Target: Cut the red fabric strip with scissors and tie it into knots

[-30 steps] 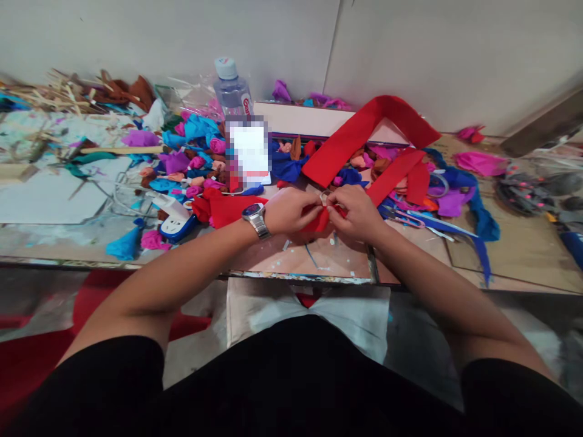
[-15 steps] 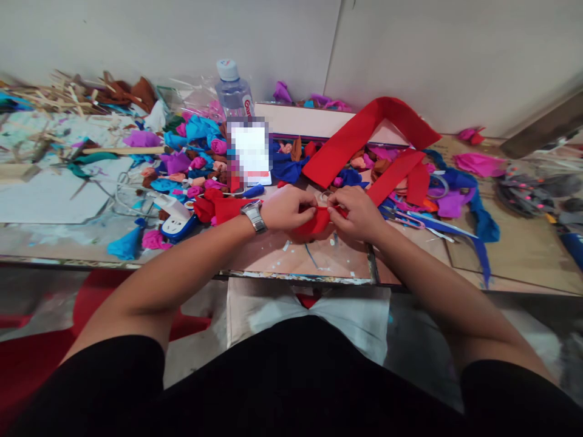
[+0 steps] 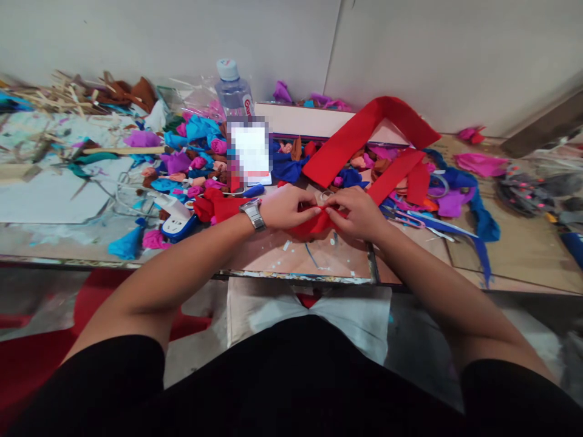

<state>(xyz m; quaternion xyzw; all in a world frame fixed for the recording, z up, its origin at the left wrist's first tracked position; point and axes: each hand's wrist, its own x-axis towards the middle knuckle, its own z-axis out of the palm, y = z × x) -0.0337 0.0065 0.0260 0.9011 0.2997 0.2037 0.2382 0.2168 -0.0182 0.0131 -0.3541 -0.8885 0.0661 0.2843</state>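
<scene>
My left hand (image 3: pixel 288 206) and my right hand (image 3: pixel 359 212) meet over the near middle of the table (image 3: pixel 319 258). Both pinch a small folded piece of red fabric (image 3: pixel 314 224) between their fingertips. A silver watch (image 3: pixel 253 213) sits on my left wrist. A thin ring or wire loop (image 3: pixel 325 195) shows just behind my fingers. A long red fabric strip (image 3: pixel 364 130) lies bent across the clutter behind my right hand. More red fabric (image 3: pixel 217 206) lies left of my left wrist.
Small rolled fabric pieces in blue, pink and purple (image 3: pixel 195 155) crowd the table's left middle. A water bottle (image 3: pixel 232 91) stands at the back. A blue-and-white plug adapter (image 3: pixel 177 221), scissors (image 3: pixel 401 215), blue strips (image 3: pixel 473 212) and wooden sticks (image 3: pixel 59 91) lie around.
My hands have sunk slightly toward the table and my fingertips have drawn closer together on the red fabric, flattening it. The head view has hardly shifted.
</scene>
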